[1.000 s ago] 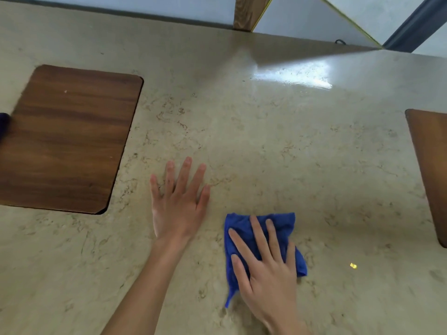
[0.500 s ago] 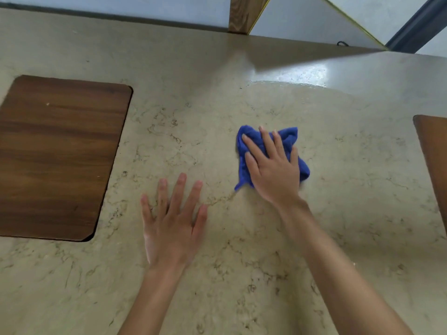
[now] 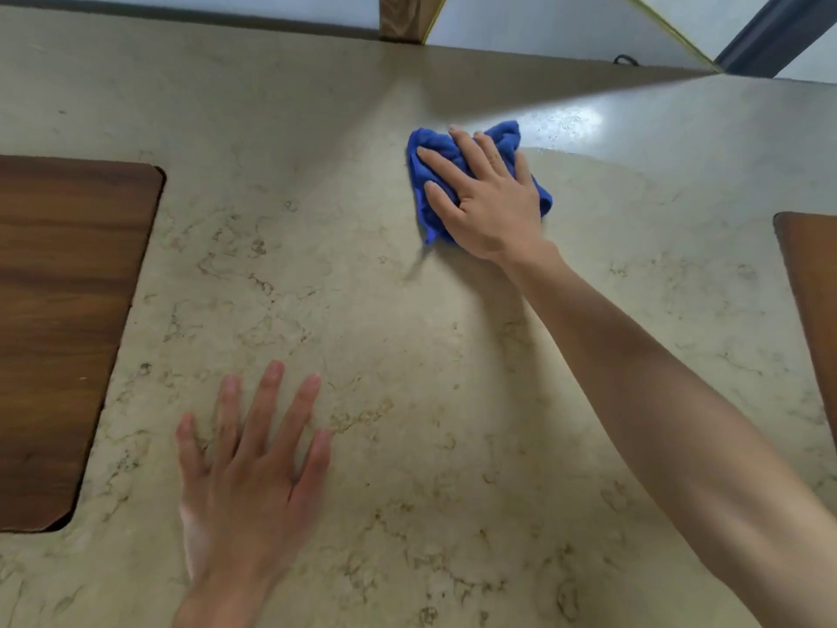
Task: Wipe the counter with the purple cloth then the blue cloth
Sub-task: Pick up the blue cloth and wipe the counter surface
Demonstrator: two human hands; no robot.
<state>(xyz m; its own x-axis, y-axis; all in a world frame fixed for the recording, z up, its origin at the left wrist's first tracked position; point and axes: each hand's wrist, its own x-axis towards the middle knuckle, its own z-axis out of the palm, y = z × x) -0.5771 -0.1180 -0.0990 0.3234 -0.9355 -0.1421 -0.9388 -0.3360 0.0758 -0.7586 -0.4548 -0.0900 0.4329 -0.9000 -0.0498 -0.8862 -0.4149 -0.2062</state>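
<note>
Blue cloth [image 3: 435,140] on counter [image 3: 453,401], pressed under right hand [image 3: 493,210], fingers spread straight; left hand [image 3: 253,491] flat, fingers open, well apart

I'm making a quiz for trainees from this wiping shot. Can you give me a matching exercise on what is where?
Things
1. left hand
2. right hand
3. blue cloth
4. left wooden panel

States or places
A. set into the counter at the picture's left edge
B. flat on bare counter, fingers spread, near side
C. bunched up under a hand, far side
D. pressing down on the cloth, arm reaching forward

Pairs: 1-B, 2-D, 3-C, 4-A
</note>
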